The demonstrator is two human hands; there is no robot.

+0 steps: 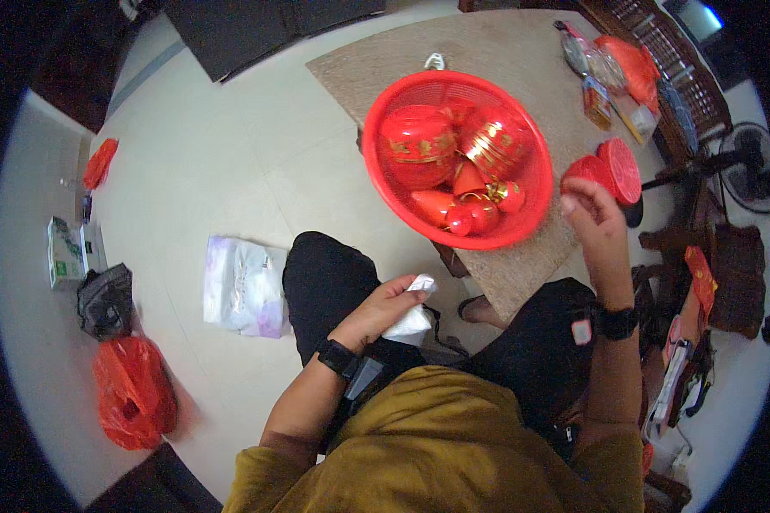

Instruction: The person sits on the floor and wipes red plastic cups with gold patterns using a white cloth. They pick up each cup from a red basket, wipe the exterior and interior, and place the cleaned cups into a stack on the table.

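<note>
My left hand [391, 304] holds a crumpled white tissue or cloth [412, 324] above my lap. Raised over the right side of the table, my right hand [593, 215] has bent fingers close to a round red container [589, 176]; whether they touch it cannot be told. Beside that container a round red mesh-like piece [620, 170] stands tilted. A red plastic basket [375, 163] on the stone-patterned table holds red lantern-like ornaments [417, 144] with gold decoration, and smaller red and orange ornaments [431, 204] at its near side.
The table [513, 276] also bears plastic bags [629, 70] and a small box [597, 102] at the far right. On the floor to the left lie a white and purple package [247, 285], a black bag [106, 301] and a red plastic bag [131, 391]. A fan [747, 167] stands far right.
</note>
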